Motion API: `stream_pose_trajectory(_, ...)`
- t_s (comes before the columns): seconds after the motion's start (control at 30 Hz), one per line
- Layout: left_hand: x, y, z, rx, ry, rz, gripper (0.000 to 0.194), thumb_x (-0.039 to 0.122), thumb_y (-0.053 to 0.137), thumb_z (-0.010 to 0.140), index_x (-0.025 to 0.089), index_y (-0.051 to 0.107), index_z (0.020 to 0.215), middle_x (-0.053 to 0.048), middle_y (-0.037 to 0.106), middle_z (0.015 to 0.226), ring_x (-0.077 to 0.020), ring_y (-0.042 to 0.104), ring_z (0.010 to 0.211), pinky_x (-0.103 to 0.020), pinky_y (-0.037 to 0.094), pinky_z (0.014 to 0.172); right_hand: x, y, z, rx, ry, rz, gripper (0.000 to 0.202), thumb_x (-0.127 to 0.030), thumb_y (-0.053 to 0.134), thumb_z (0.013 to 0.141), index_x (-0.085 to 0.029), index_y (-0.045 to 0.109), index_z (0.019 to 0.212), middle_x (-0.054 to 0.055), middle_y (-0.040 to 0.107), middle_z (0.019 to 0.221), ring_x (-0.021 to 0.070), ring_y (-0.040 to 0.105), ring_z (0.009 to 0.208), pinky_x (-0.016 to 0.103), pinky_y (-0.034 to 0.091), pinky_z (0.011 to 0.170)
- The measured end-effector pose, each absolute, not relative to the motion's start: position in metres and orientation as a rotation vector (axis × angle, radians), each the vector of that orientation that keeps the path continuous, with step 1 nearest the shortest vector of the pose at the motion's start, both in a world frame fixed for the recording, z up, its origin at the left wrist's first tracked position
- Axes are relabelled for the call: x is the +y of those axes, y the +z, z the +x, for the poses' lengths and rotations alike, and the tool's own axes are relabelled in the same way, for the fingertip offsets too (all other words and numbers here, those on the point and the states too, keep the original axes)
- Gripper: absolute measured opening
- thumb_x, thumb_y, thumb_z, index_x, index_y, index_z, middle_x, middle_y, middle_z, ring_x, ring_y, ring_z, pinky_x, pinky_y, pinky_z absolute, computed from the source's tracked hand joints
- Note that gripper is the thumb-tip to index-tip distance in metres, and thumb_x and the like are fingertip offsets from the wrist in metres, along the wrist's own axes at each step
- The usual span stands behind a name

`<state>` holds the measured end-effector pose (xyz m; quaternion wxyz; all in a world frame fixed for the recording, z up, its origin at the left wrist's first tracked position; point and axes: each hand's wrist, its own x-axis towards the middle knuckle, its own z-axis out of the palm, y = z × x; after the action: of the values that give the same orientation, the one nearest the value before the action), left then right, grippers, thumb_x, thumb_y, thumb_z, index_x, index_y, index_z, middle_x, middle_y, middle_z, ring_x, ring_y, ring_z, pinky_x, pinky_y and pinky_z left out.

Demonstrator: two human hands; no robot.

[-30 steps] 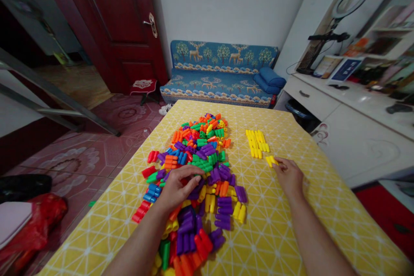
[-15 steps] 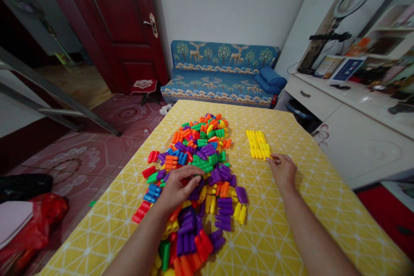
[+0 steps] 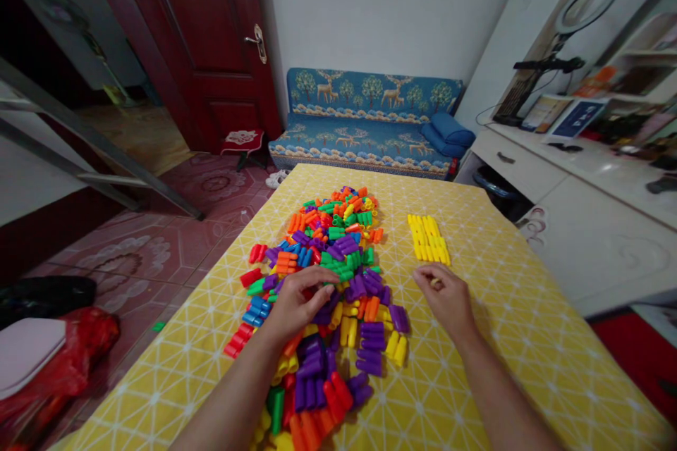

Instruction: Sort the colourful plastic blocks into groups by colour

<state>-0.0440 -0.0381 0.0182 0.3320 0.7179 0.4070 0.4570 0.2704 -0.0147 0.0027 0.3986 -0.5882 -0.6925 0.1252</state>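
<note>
My left hand [image 3: 302,298] rests over a heap of colourful plastic tube-shaped building blocks [image 3: 312,359], its thumb and fingers apart near several green blocks [image 3: 341,264]. Nothing shows in its grasp, though the heap and fingers hide part of the view beneath. On the right, my right hand [image 3: 445,294] is just above the tablecloth, between the heap and a flat group of yellow blocks [image 3: 429,239]. Its fingers are loosely bent with a small gap, and I see no block in them. The yellow blocks lie side by side in rows.
A yellow patterned cloth covers the table [image 3: 508,338]. Beyond it stands a blue sofa [image 3: 370,127]. To the right is a white cabinet [image 3: 592,218] with a ring light [image 3: 588,3]; a metal ladder [image 3: 116,155] and a red stool [image 3: 243,141] are on the left.
My right hand has left the near edge of the yellow group and moved left and nearer. My left hand stays over the heap. The view has shifted slightly.
</note>
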Motion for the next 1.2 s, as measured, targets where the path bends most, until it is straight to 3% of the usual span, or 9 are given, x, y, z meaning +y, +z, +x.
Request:
stream_pose_trajectory(0.1, -0.038, 0.018, -0.044, 1.070, 1.207, 1.880, 0.017, 0.027, 0.060, 0.090, 0.018, 0.073, 0.096, -0.009, 0.072, 0.099, -0.0193, 0.067, 0.093, -0.029, 0.053, 0.081, -0.040, 0.027, 0.241, -2.210, 0.626, -1.430, 0.017, -0.031, 0.065, 0.078, -0.022, 0.069, 0.092, 0.003, 0.066, 0.092, 0.0169, 0.059, 0.086, 0.027, 0.045, 0.077)
stream_pose_trajectory(0.23, -0.037, 0.019, -0.044, 1.075, 1.212, 1.895, 0.017, 0.027, 0.060, 0.090, 0.018, 0.073, 0.095, -0.009, 0.073, 0.097, -0.0193, 0.067, 0.093, -0.030, 0.053, 0.082, -0.056, 0.037, 0.216, -2.437, 0.593, -1.483, 0.043, -0.017, 0.064, 0.073, -0.027, 0.066, 0.114, 0.004, 0.063, 0.106, 0.0202, 0.056, 0.102, 0.030, 0.041, 0.089)
stream_pose_trajectory(0.33, -0.037, 0.020, -0.043, 1.066, 1.206, 1.892, 0.018, 0.028, 0.060, 0.090, 0.017, 0.073, 0.095, -0.010, 0.073, 0.097, -0.0198, 0.067, 0.092, -0.031, 0.054, 0.082, -0.058, 0.029, 0.203, -2.382, 0.598, -1.541, 0.047, -0.012, 0.057, 0.074, -0.026, 0.064, 0.119, 0.006, 0.061, 0.108, 0.0182, 0.058, 0.098, 0.027, 0.043, 0.084)
stream_pose_trajectory(0.47, -0.038, 0.020, -0.043, 1.043, 1.195, 1.886, 0.019, 0.029, 0.060, 0.090, 0.018, 0.074, 0.096, -0.010, 0.073, 0.101, -0.0207, 0.067, 0.095, -0.032, 0.054, 0.083, -0.058, 0.011, 0.189, -2.216, 0.614, -1.547, 0.045, -0.014, 0.058, 0.074, -0.024, 0.063, 0.118, 0.006, 0.061, 0.108, 0.0187, 0.060, 0.092, 0.028, 0.047, 0.078)
stream_pose_trajectory(0.6, -0.038, 0.022, -0.044, 1.039, 1.156, 1.914, 0.022, 0.030, 0.061, 0.090, 0.020, 0.073, 0.105, -0.012, 0.068, 0.118, -0.0242, 0.064, 0.109, -0.038, 0.051, 0.094, -0.060, -0.003, 0.174, -2.006, 0.645, -1.475, 0.043, -0.013, 0.060, 0.072, -0.025, 0.063, 0.113, 0.004, 0.064, 0.107, 0.0206, 0.061, 0.098, 0.031, 0.050, 0.085)
stream_pose_trajectory(0.77, -0.040, 0.026, -0.043, 0.955, 1.059, 1.947, 0.039, 0.035, 0.074, 0.079, 0.025, 0.070, 0.117, -0.012, 0.054, 0.140, -0.0295, 0.053, 0.126, -0.044, 0.043, 0.106, -0.063, -0.013, 0.156, -1.818, 0.652, -1.224, 0.038, -0.019, 0.057, 0.081, -0.024, 0.061, 0.118, 0.006, 0.064, 0.115, 0.0219, 0.061, 0.108, 0.036, 0.050, 0.094)
stream_pose_trajectory(0.87, -0.041, 0.027, -0.042, 0.942, 1.016, 1.934, 0.041, 0.036, 0.076, 0.077, 0.025, 0.070, 0.116, -0.012, 0.056, 0.137, -0.0296, 0.055, 0.123, -0.043, 0.045, 0.104, -0.066, -0.012, 0.150, -1.726, 0.720, -1.170, 0.039, -0.018, 0.054, 0.082, -0.022, 0.057, 0.120, 0.006, 0.064, 0.115, 0.0205, 0.062, 0.106, 0.035, 0.052, 0.091)
stream_pose_trajectory(1.03, -0.039, 0.024, -0.042, 1.013, 1.060, 1.896, 0.018, 0.031, 0.065, 0.087, 0.018, 0.075, 0.093, -0.014, 0.065, 0.123, -0.0251, 0.064, 0.108, -0.037, 0.051, 0.092, -0.069, -0.005, 0.151, -1.555, 0.857, -1.138, 0.038, -0.025, 0.058, 0.085, -0.019, 0.050, 0.121, 0.007, 0.065, 0.107, 0.0160, 0.065, 0.092, 0.026, 0.054, 0.078)
stream_pose_trajectory(1.2, -0.037, 0.022, -0.043, 1.057, 1.079, 1.891, 0.018, 0.029, 0.061, 0.089, 0.017, 0.074, 0.086, -0.014, 0.067, 0.118, -0.0236, 0.065, 0.103, -0.034, 0.051, 0.087, -0.050, -0.001, 0.184, -1.461, 0.689, -1.257, 0.036, -0.035, 0.062, 0.083, -0.020, 0.053, 0.115, 0.008, 0.067, 0.103, 0.0177, 0.065, 0.089, 0.028, 0.053, 0.078)
